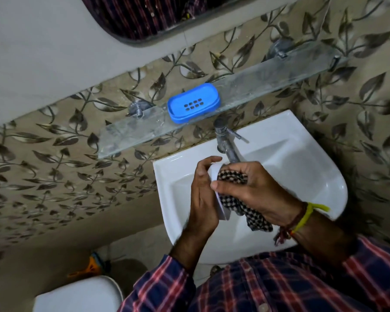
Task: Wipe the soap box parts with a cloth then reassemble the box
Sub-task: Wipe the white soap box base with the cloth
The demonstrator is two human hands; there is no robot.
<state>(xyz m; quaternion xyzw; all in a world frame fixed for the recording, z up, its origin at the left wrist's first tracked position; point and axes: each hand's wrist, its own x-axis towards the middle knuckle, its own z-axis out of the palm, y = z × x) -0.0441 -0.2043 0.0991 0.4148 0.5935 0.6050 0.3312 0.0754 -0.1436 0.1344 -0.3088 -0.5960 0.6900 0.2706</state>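
I read no writing; my left hand [203,194] grips a white plastic soap-box part [221,207], my right hand [250,188] grips a checked black-and-white cloth [234,203] against it; a blue perforated oval tray [193,102] sits on the glass shelf [268,79].

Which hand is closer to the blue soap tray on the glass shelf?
Left. The left hand is below the blue soap tray, slightly right; the right hand, gripping the checked cloth, lies farther right over the sink.

Left hand [203,194] and right hand [254,190] meet, fingers [208,162] curled.
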